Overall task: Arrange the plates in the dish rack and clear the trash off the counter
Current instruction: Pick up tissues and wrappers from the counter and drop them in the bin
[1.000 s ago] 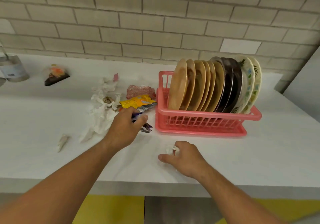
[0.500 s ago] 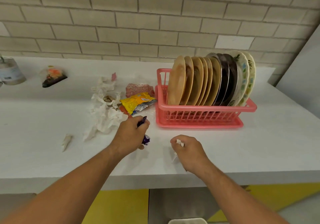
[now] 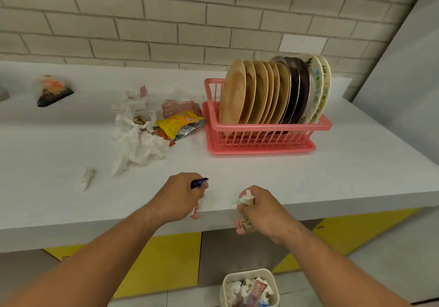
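Note:
Several plates, tan, dark and flowered, stand upright in a pink dish rack on the white counter. My left hand grips a purple wrapper at the counter's front edge. Beside it, my right hand grips a crumpled white tissue. Left of the rack lies a heap of white tissues, a yellow snack bag and a red wrapper. One small tissue scrap lies apart, further left.
A cream trash bin holding tissues and wrappers stands on the floor below the counter edge. A wrapped dark food wedge sits at the far left. Brick wall behind, grey panel at the right, yellow cabinet fronts below.
Both hands have pulled back from the trash heap to the counter's front edge, each carrying its piece. The view has tilted down and the trash bin has come into sight.

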Action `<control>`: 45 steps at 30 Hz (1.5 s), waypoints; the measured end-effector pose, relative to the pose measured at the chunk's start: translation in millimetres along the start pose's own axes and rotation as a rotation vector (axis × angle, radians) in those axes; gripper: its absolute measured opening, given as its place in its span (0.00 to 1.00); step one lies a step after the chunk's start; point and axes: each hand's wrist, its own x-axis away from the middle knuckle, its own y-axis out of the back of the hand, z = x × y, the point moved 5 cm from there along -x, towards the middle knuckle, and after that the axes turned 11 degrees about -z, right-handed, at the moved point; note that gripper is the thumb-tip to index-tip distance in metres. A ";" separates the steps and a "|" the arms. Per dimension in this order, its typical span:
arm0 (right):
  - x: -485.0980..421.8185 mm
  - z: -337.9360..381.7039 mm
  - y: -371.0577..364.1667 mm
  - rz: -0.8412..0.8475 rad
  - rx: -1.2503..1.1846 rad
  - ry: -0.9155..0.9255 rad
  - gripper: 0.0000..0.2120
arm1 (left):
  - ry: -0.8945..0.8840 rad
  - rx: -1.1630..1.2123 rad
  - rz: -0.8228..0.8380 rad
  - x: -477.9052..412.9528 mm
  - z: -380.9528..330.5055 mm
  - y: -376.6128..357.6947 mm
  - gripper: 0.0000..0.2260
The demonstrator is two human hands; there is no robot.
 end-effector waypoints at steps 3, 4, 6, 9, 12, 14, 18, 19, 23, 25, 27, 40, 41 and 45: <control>7.9 -1.2 8.0 0.010 -0.023 -0.001 0.06 | 0.019 -0.020 0.054 8.0 -4.6 -12.4 0.09; 9.9 -1.7 11.8 0.010 0.009 0.020 0.07 | 0.026 -0.044 0.053 9.3 -7.2 -17.2 0.10; 11.9 -3.1 21.0 0.007 0.065 0.062 0.08 | 0.019 -0.122 0.032 10.1 -13.7 -26.5 0.10; 8.9 -8.9 45.5 -0.055 0.088 0.118 0.08 | -0.081 -0.246 -0.033 10.7 -30.7 -42.8 0.13; 8.9 -19.3 76.4 -0.076 0.033 0.133 0.04 | -0.169 -0.325 -0.067 15.7 -48.6 -65.2 0.17; 12.5 -29.5 97.3 -0.003 -0.007 0.112 0.17 | -0.174 -0.346 -0.066 21.1 -56.6 -85.3 0.17; 12.1 -58.8 133.9 0.052 0.090 0.113 0.18 | -0.142 -0.286 -0.044 36.0 -67.4 -132.0 0.15; 11.6 -67.2 140.5 0.053 0.107 0.117 0.13 | -0.104 -0.215 -0.025 39.2 -66.6 -144.0 0.13; 13.7 -112.0 156.9 0.135 -0.032 -0.035 0.05 | -0.141 -0.264 -0.019 51.5 -60.6 -189.8 0.05; 15.6 -135.3 161.6 0.173 0.020 -0.051 0.04 | -0.169 -0.336 0.003 58.4 -52.2 -212.8 0.05; 14.7 -160.0 164.4 0.153 0.181 0.014 0.02 | -0.140 -0.358 0.041 64.9 -36.5 -233.9 0.04; -11.2 -415.0 90.9 -0.004 0.389 -0.194 0.10 | 0.154 -0.542 0.023 76.3 195.6 -346.2 0.11; -14.6 -438.7 77.7 0.000 0.399 -0.200 0.09 | 0.155 -0.552 0.046 74.0 220.2 -358.8 0.10; -29.6 -522.4 32.3 0.020 0.431 -0.211 0.04 | 0.172 -0.632 0.152 63.7 314.1 -413.1 0.11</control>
